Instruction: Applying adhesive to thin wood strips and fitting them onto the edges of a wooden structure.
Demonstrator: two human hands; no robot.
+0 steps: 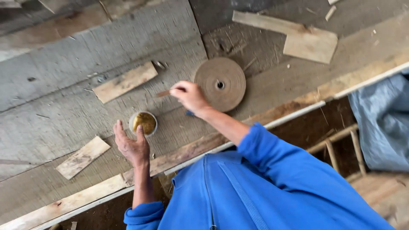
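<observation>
Wood offcut [82, 157], 8 o'clock of the jar. Left hand [132, 147]: open, fingers against small glass jar [143, 123] of yellow-brown paste, bench centre. Right hand [190, 96]: pinched on thin stick [163, 93], 1 o'clock of jar. Brown tape roll [220, 84], 3 o'clock of that hand.

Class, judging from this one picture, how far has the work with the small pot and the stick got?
Done: the small pot stands open on the wooden bench, holding a yellowish-brown substance. In hand: the left hand steadies the pot, and the right hand holds a thin stick above the bench. Left: the brown disc and the wood offcuts show no visible coating.
</observation>
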